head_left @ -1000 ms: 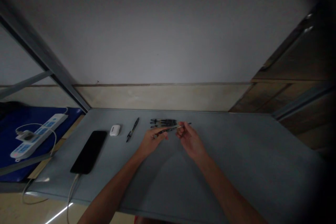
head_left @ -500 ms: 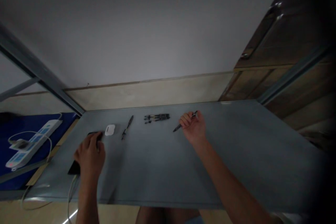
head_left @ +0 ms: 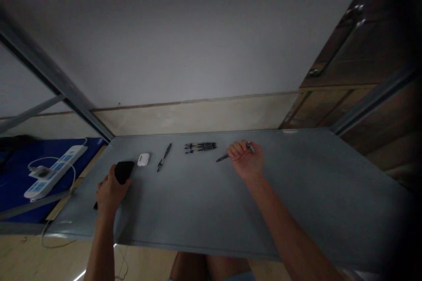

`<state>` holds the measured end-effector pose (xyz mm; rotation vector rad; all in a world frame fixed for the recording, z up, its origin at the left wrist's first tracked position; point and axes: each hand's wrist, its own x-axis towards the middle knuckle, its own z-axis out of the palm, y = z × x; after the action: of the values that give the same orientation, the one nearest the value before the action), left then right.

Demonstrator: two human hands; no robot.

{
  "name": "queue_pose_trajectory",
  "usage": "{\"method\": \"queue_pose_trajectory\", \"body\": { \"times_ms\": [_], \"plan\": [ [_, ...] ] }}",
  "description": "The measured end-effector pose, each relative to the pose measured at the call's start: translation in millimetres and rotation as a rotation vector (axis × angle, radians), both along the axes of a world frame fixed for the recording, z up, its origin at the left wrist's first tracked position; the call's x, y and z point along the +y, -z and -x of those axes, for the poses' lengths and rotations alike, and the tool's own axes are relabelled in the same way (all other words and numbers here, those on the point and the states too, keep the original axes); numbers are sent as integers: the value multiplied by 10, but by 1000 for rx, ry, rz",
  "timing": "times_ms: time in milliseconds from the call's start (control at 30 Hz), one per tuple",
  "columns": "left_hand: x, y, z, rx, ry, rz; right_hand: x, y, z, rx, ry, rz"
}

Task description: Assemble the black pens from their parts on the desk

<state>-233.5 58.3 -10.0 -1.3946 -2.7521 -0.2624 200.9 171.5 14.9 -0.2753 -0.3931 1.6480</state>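
My left hand (head_left: 111, 193) is closed round a black phone (head_left: 124, 172) near the left end of the grey table, fingers along one side and thumb along the other. Its palm covers the phone's middle. Palm up, my right hand (head_left: 247, 160) grips a dark pen (head_left: 223, 157), whose tip points left and down. Between the hands, several black pens (head_left: 200, 147) lie side by side in a group. A single pen (head_left: 164, 157) rests at a slant left of that group. Just beyond the phone sits a white earbud case (head_left: 143, 159).
A white power strip (head_left: 56, 173) with a plugged-in charger (head_left: 40, 172) lies on a blue surface (head_left: 13, 189) left of the table (head_left: 198, 210). Grey metal posts rise at both far corners. A wall (head_left: 198, 116) stands behind, with a wooden door (head_left: 349, 52) at right.
My left hand has shifted from resting over the phone to grasping its sides. The cable seen at the phone's near end no longer shows there. My right hand still holds its pen; the view has shifted slightly.
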Motion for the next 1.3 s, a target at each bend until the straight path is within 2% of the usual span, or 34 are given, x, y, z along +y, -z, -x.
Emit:
{"method": "queue_pose_trajectory", "body": {
  "times_ms": [267, 433, 500, 667, 900, 1300],
  "plan": [
    [-21, 19, 179, -54, -12, -12, -60, -77, 85, 5, -35, -2],
    [-72, 61, 226, -102, 82, -86, -66, -69, 98, 35, -52, -8],
    [-93, 76, 239, -107, 82, -101, -58, -54, 99, 40, -56, -4],
    [-111, 67, 203, -67, 34, -105, -27, -10, 96, 58, -42, 7],
    [-99, 56, 136, -19, -39, -101, 19, 59, 58, -46, 4, 16],
    [-128, 113, 185, 1, 28, -114, 42, 60, 0, -71, 28, 6]
  ]
}}
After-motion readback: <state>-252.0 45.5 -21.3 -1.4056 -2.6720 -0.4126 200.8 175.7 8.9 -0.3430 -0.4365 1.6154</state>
